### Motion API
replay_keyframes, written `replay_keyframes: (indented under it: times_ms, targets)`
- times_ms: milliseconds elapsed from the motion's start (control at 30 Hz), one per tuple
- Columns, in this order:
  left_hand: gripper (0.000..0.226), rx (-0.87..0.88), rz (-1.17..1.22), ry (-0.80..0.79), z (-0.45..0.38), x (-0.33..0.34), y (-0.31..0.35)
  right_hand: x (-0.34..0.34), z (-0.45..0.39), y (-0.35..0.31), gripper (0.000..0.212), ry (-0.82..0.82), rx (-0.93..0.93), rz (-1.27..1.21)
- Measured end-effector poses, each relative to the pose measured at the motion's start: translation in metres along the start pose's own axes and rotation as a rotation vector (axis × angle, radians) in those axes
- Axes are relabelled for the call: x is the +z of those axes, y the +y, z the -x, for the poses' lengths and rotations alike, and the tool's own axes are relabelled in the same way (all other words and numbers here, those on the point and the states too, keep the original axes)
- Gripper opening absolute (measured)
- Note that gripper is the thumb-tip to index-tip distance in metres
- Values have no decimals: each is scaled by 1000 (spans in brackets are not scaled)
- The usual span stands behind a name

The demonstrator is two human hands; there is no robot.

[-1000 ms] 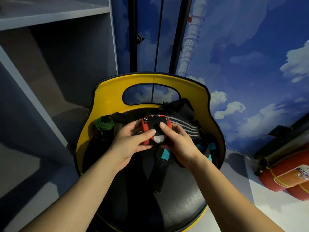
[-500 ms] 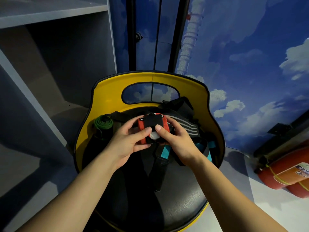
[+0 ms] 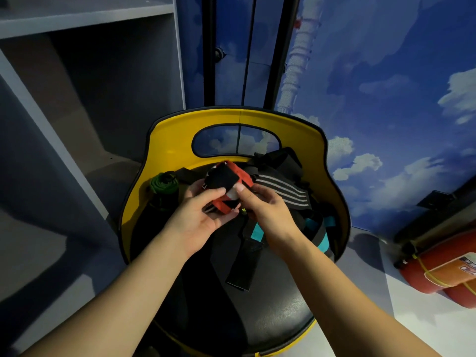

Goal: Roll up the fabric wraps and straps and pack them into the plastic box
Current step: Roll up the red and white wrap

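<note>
over the black seat of a yellow-backed chair, both hands meet on a red and black fabric wrap, already wound into a tight roll; the left hand cups it from below, fingers curled round it, while the right hand pinches its edge with thumb on the white patch, probably to stop the black end flap springing loose; beneath them loose black straps with teal tabs lie unrolled; further back a striped wrap and a green coiled cord; grey shelves stand left, red cylinders right; no plastic box shows.
</note>
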State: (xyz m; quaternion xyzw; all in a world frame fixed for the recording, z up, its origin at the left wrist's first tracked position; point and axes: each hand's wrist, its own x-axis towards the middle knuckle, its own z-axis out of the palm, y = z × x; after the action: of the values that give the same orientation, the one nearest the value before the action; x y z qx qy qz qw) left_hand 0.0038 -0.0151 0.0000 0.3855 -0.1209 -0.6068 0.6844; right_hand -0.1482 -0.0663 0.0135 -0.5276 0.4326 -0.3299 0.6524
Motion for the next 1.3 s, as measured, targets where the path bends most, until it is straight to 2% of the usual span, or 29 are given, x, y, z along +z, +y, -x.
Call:
replay_keyframes:
  times_ms: [67, 133, 233, 367, 433, 533, 600, 733, 867, 967, 1067, 1300]
  targets:
    - [72, 9, -81, -16, 2, -3, -3, 6, 3, 1, 50, -15, -37, -22]
    - [72, 11, -175, -36, 2, -5, -4, 5, 3, 3, 39, -5, -63, -42]
    - [66, 53, -433, -5, 1, -14, -2, -2, -2, 8, 40, -31, -113, 17]
    - [66, 223, -856, 69, -3, -31, -1, -9, -9, 24, 54, -41, -163, 129]
    - [66, 269, -941, 74, -4, -41, -2, -8, -12, 39, 60, -30, -172, 196]
    - [79, 241, -1072, 53, -6, -61, -7, -5, -13, 60, 65, -27, -178, 336]
    - [71, 204, -1149, 20, -2, -73, -13, -3, -14, 71, 70, -28, -216, 444]
    - [73, 185, -1222, 61, 1, -91, -25, 3, -15, 90, 77, 5, -274, 641]
    - [79, 193, -1337, 105, -1, -105, -32, 7, -16, 107, 72, -22, -268, 784]
    - [77, 181, -1353, 97, -1, -108, -34, 8, -20, 112, 76, -28, -268, 792]
    - [78, 167, -1299, 98, -3, -107, -34, 10, -24, 115, 81, -9, -191, 730]
    - [78, 181, -1285, 74, -9, -116, -38, 8, -24, 118, 70, 4, -234, 785]
